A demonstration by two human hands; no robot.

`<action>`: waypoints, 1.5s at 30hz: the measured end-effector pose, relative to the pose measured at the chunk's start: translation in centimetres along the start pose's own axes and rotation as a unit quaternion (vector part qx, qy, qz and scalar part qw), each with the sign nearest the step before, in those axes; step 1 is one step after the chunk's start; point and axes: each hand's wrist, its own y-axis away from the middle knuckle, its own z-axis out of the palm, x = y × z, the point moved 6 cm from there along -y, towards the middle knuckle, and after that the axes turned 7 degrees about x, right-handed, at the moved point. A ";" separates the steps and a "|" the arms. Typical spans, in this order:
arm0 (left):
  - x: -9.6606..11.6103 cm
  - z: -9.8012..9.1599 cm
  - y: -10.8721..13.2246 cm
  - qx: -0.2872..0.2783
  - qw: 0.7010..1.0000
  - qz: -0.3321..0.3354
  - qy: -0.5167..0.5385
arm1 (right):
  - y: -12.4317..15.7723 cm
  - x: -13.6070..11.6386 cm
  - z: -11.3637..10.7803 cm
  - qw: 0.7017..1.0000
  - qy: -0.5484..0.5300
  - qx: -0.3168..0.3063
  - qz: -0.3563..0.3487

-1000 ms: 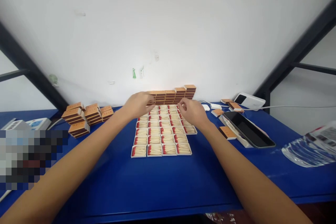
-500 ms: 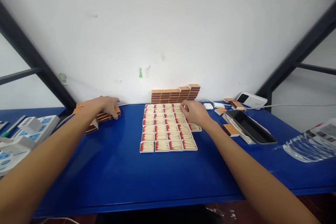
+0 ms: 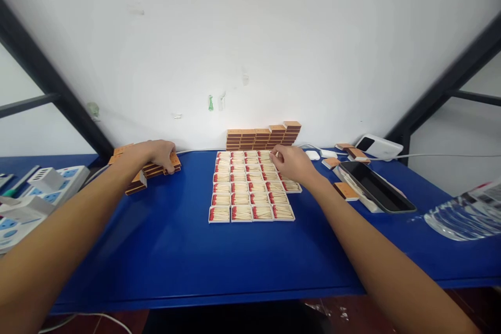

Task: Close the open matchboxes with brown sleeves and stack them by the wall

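Note:
At the left, my left hand rests at the stacked closed matchboxes, its thumb and fingers curled round a box at the stack's right end. Most of that box is hidden behind the hand. My right hand hovers at the upper right of several rows of white trays filled with red-tipped matches. Its thumb and fingertips are pinched together above the trays, and what they hold, if anything, cannot be made out. Part of the right-hand column lies hidden under this hand.
Another stack of matchboxes stands against the wall behind the trays. A black phone, loose matchboxes and a white power bank lie at the right, near plastic wrapping. A power strip sits at the far left.
The fingers of my left hand have closed in on the box at the stack's end. My right hand stays near the same trays, and the view has shifted slightly.

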 end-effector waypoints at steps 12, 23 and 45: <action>5.3 0.2 6.0 0.048 0.995 0.027 -0.088 | 0.1 -0.6 -0.2 1.000 0.009 -0.003 -0.017; 5.0 1.7 8.5 0.006 0.997 0.051 -0.057 | 0.2 -0.7 0.2 1.000 0.012 -0.007 -0.022; 7.2 -0.3 8.7 0.034 0.999 0.038 -0.001 | 0.3 -1.2 -0.2 1.000 0.007 -0.017 -0.017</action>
